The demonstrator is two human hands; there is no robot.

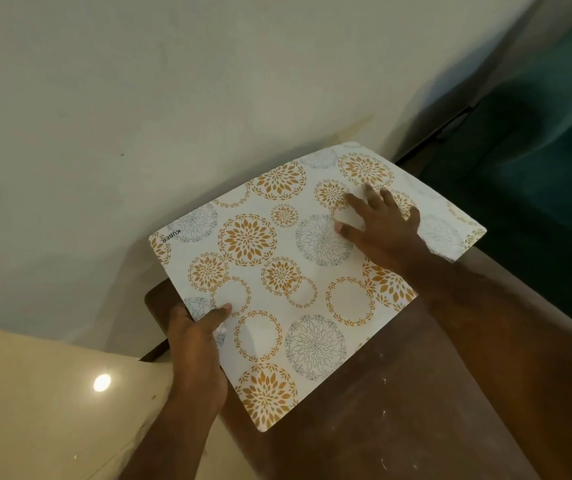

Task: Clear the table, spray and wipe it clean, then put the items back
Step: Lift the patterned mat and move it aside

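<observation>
A white placemat (277, 271) printed with gold and grey flower circles lies on a dark brown wooden table (398, 393), against the wall. A second mat (447, 233) with the same print shows under its far right end. My left hand (198, 344) grips the near left edge of the top placemat, thumb on top. My right hand (381, 230) rests flat on the mat's far right part, fingers spread.
A pale wall (173, 98) runs along the table's far side. A glossy beige floor (35, 410) with a light reflection lies to the left. A dark teal sofa (537, 150) stands beyond the table's right end. White specks dot the bare wood near me.
</observation>
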